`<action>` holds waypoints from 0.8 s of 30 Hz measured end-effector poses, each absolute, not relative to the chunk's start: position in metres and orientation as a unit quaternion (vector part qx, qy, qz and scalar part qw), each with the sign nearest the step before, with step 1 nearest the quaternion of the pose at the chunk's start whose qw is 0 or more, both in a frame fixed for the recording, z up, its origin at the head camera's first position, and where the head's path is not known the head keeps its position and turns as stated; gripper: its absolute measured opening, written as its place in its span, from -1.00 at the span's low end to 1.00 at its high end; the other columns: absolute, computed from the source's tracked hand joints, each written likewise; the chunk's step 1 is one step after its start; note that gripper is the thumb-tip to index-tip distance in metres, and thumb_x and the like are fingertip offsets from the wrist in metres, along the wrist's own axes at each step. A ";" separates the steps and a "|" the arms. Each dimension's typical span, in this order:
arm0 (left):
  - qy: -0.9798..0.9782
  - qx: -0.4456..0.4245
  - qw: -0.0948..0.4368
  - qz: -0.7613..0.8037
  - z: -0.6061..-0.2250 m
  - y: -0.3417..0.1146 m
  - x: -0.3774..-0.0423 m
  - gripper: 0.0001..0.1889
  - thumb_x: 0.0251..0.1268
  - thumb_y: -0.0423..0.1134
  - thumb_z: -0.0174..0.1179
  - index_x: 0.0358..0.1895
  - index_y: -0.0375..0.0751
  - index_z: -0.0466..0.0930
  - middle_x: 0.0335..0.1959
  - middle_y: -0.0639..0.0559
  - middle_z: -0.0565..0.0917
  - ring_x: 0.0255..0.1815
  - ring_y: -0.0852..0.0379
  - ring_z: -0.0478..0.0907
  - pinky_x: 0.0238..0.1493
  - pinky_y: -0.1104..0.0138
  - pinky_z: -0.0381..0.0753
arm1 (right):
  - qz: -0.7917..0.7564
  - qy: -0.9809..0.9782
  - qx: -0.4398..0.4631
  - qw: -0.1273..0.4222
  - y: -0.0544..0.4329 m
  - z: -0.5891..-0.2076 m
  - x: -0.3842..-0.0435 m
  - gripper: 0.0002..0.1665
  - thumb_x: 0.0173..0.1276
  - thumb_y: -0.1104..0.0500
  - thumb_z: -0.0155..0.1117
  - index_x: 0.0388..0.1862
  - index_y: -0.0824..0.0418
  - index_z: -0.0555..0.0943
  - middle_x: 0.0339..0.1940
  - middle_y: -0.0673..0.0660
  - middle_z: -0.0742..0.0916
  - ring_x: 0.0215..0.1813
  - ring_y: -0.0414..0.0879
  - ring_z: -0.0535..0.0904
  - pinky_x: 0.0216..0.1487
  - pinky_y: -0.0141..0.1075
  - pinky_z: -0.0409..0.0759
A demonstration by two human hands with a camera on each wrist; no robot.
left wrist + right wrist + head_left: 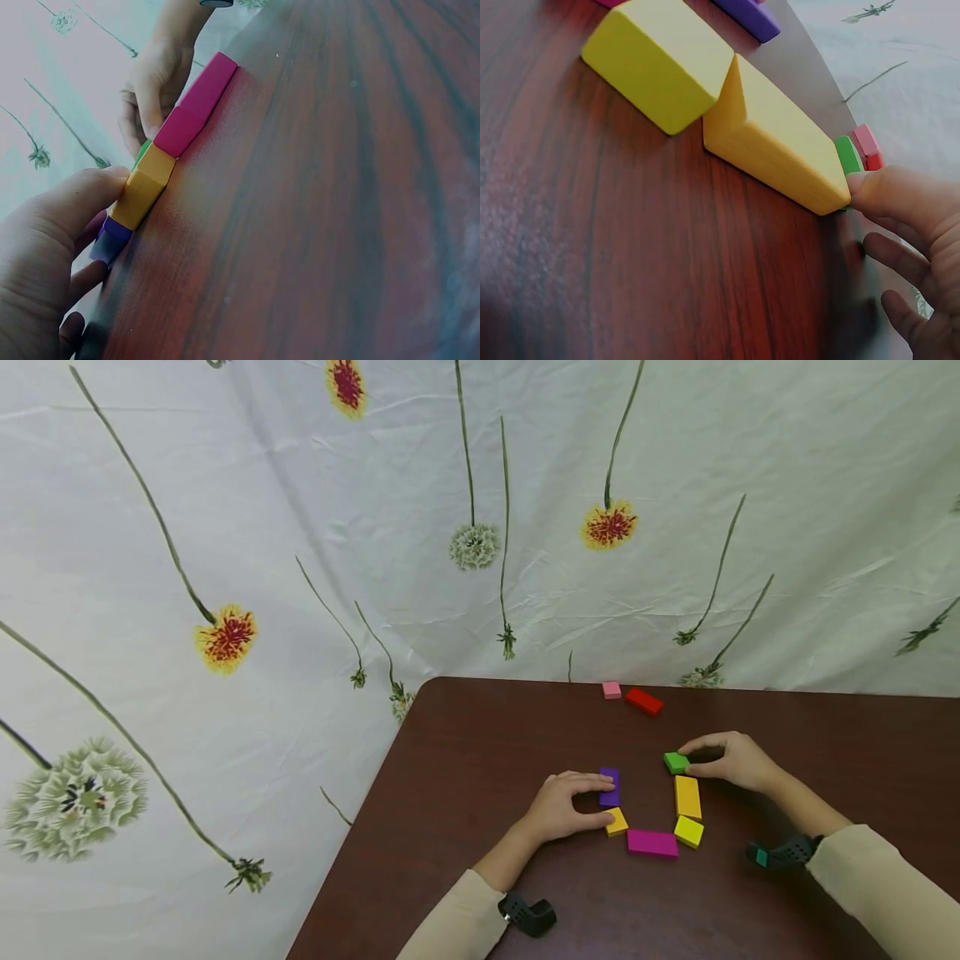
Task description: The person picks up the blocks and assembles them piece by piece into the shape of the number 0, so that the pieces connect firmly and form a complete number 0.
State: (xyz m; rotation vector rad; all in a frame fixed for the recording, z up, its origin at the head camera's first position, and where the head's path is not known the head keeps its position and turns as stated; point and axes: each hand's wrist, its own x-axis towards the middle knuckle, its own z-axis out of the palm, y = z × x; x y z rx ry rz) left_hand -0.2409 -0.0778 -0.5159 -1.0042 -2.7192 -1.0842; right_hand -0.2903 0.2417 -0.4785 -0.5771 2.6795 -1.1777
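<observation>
Several coloured wooden blocks stand in a U-shaped row on the brown table. My left hand (562, 806) touches its left side, with the thumb at the small orange block (617, 822) and the fingers at the purple block (610, 787). With thumb and index finger, my right hand (738, 762) pinches the green block (676, 763) at the right side's far end. Nearer me come the long yellow-orange block (780, 142) and the yellow block (656, 64), touching at a corner. The magenta block (652, 843) forms the near side.
A pink block (612, 690) and a red block (644, 701) lie near the table's far edge. Behind the table (450, 743) hangs a pale cloth (390, 510) printed with flowers. Dark bands (528, 914) circle both wrists.
</observation>
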 end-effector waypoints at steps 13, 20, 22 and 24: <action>-0.876 -0.327 0.030 -0.352 -0.514 -0.079 -0.241 -0.54 0.14 -0.04 0.41 0.15 0.01 0.66 0.15 0.22 0.62 0.21 0.22 0.45 0.20 0.16 0.30 | -0.386 0.893 -0.218 0.084 0.242 -0.476 -0.292 -0.65 0.24 0.16 0.44 -0.02 0.28 0.72 0.00 0.28 0.71 0.10 0.26 0.54 0.04 0.13 0.52; -0.879 -0.321 0.025 -0.351 -0.515 -0.078 -0.242 -0.54 0.15 -0.02 0.39 0.16 0.03 0.66 0.15 0.23 0.62 0.22 0.23 0.44 0.21 0.15 0.29 | -0.382 0.892 -0.228 0.083 0.242 -0.474 -0.291 -0.66 0.23 0.19 0.44 -0.03 0.28 0.72 -0.02 0.27 0.72 0.10 0.28 0.55 0.04 0.15 0.51; -0.880 -0.321 0.024 -0.350 -0.515 -0.078 -0.241 -0.54 0.16 -0.02 0.39 0.16 0.03 0.66 0.16 0.23 0.62 0.22 0.23 0.44 0.20 0.16 0.29 | -0.381 0.892 -0.229 0.084 0.242 -0.473 -0.290 -0.66 0.23 0.19 0.44 -0.03 0.28 0.72 -0.02 0.27 0.72 0.10 0.28 0.55 0.04 0.15 0.51; -0.879 -0.322 0.023 -0.350 -0.515 -0.078 -0.241 -0.54 0.16 -0.02 0.38 0.16 0.03 0.66 0.16 0.23 0.62 0.22 0.23 0.44 0.20 0.16 0.29 | -0.380 0.892 -0.231 0.084 0.242 -0.473 -0.289 -0.67 0.23 0.19 0.44 -0.03 0.29 0.72 -0.02 0.27 0.72 0.10 0.28 0.55 0.04 0.15 0.51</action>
